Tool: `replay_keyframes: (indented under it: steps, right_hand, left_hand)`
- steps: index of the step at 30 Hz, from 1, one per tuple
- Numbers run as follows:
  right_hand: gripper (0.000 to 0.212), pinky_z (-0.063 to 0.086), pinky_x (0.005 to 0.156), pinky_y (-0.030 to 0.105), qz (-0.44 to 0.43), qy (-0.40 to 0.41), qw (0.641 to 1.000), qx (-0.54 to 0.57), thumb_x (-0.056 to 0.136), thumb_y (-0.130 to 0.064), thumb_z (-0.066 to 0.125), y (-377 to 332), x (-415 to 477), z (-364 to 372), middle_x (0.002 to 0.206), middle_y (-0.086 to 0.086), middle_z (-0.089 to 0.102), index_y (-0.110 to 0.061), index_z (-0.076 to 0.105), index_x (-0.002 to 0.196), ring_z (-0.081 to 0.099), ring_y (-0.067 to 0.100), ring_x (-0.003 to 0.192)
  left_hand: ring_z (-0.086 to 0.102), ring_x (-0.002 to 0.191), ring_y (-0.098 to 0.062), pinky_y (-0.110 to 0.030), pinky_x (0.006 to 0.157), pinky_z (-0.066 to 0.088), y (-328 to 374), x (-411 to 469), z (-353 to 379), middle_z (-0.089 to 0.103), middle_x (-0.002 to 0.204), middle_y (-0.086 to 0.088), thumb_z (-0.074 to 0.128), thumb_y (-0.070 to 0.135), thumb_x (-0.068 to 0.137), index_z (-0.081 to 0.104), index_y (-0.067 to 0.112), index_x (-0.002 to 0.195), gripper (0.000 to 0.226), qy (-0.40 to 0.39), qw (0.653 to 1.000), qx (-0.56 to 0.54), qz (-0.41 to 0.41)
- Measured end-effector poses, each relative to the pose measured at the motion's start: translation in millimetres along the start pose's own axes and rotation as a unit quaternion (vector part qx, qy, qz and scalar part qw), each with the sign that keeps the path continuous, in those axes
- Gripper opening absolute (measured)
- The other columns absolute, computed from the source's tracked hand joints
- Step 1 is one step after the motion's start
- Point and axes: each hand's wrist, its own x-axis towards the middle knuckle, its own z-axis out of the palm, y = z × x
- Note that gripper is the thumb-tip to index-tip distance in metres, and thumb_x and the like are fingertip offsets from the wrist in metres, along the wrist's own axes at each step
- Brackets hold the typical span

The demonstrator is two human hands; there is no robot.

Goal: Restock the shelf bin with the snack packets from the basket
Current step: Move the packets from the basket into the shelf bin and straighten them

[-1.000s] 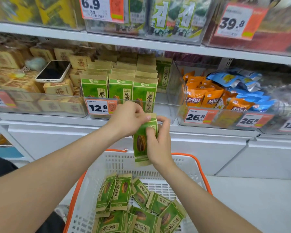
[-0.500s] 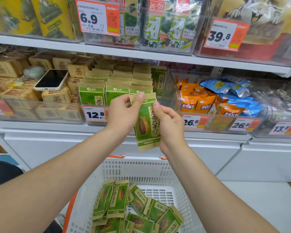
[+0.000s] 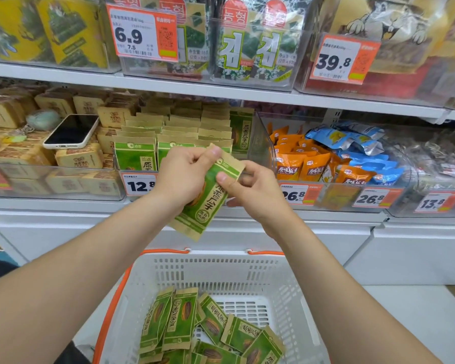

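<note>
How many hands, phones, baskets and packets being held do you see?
hands: 2, left hand and right hand
phone: 1
basket: 1
held packet: 1
Total: 5

Two hands [image 3: 184,177], one basket [image 3: 216,269], one phone [image 3: 71,131].

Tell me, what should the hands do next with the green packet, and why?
Probably straighten the tilted green-and-tan paper snack packet, then slide it into the clear plastic shelf bin at the front right. Both the left hand and the right hand pinch it just before that bin, where matching packets stand upright.
</note>
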Motion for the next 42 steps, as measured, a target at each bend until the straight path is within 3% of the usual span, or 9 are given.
replay_keyframes:
  steps: [5,8,12,18,21,26,31,37,42]
  right_hand:
    - [0.015,0.065,0.077,0.038,-0.005,0.039,0.998,0.055,0.094,-0.005,0.075,-2,1,-4,0.098,0.017,0.079,0.002,0.072,0.107,0.078,0.032,0.094]
    - [0.010,0.065,0.080,0.039,-0.027,0.074,0.991,0.109,0.093,-0.002,0.074,-3,3,-6,0.100,0.021,0.078,0.002,0.071,0.102,0.076,0.028,0.091]
    - [0.005,0.063,0.067,0.035,-0.032,0.045,0.990,0.128,0.095,-0.005,0.071,-7,0,-7,0.096,0.020,0.077,-0.002,0.069,0.099,0.076,0.029,0.084]
    - [0.020,0.065,0.074,0.036,-0.011,-0.081,0.996,-0.042,0.099,-0.015,0.070,-19,1,-24,0.099,0.014,0.080,-0.002,0.074,0.113,0.078,0.028,0.094]
    - [0.014,0.064,0.081,0.048,-0.086,-0.016,0.988,-0.129,0.098,-0.016,0.073,-23,7,-29,0.094,0.009,0.081,-0.005,0.079,0.105,0.078,0.029,0.091]
    - [0.011,0.058,0.076,0.038,-0.336,0.193,0.878,-0.280,0.099,-0.020,0.069,-36,15,-41,0.093,-0.010,0.075,-0.015,0.076,0.106,0.071,0.009,0.087]
    - [0.017,0.055,0.074,0.034,-0.410,0.314,0.759,-0.398,0.099,-0.018,0.067,-31,26,-55,0.101,-0.001,0.073,-0.012,0.074,0.114,0.068,0.019,0.090]
    - [0.030,0.048,0.057,0.032,-0.316,0.219,0.691,-0.612,0.092,-0.008,0.072,-10,64,-44,0.100,0.001,0.073,-0.021,0.074,0.118,0.067,0.026,0.084]
    - [0.049,0.054,0.075,0.041,-0.206,0.123,0.659,-0.713,0.081,0.007,0.074,-11,104,-35,0.104,0.009,0.073,-0.015,0.068,0.124,0.069,0.032,0.095]
  left_hand:
    - [0.074,0.073,-0.005,-0.033,0.069,0.060,8,-3,5,0.078,0.077,0.010,0.066,0.057,0.098,0.079,0.026,0.092,0.035,0.030,0.994,0.065,0.080]
    - [0.065,0.070,-0.010,-0.036,0.064,0.049,6,-3,10,0.069,0.073,0.007,0.039,0.065,0.106,0.068,0.021,0.084,0.057,0.007,0.977,0.179,0.114]
    - [0.052,0.056,-0.018,-0.037,0.053,0.030,7,-6,6,0.052,0.057,0.004,0.020,0.064,0.108,0.045,0.019,0.062,0.069,0.048,0.968,0.206,0.133]
    - [0.063,0.072,-0.033,-0.037,0.055,0.031,12,-11,6,0.066,0.074,-0.001,0.016,0.060,0.106,0.060,0.024,0.083,0.061,0.082,0.875,0.436,0.194]
    - [0.055,0.065,-0.029,-0.040,0.055,0.036,12,-8,7,0.058,0.074,0.003,0.019,0.052,0.110,0.047,0.024,0.095,0.042,0.053,0.906,0.351,0.229]
    - [0.050,0.102,-0.028,-0.047,0.085,0.042,7,10,5,0.056,0.117,-0.005,0.033,0.031,0.109,0.058,0.015,0.122,0.032,0.108,0.902,0.310,0.279]
    - [0.036,0.148,-0.034,-0.053,0.117,0.029,-5,24,0,0.042,0.159,-0.013,0.060,0.026,0.094,0.045,0.008,0.151,0.062,0.044,0.839,0.463,0.282]
    - [0.019,0.158,-0.037,-0.061,0.125,0.013,-16,37,5,0.023,0.171,-0.017,0.046,0.054,0.099,0.022,0.006,0.163,0.084,-0.023,0.787,0.576,0.222]
    - [0.034,0.148,-0.038,-0.064,0.119,0.025,-18,49,3,0.034,0.163,-0.019,0.040,0.068,0.091,0.024,0.006,0.160,0.094,-0.027,0.771,0.594,0.228]
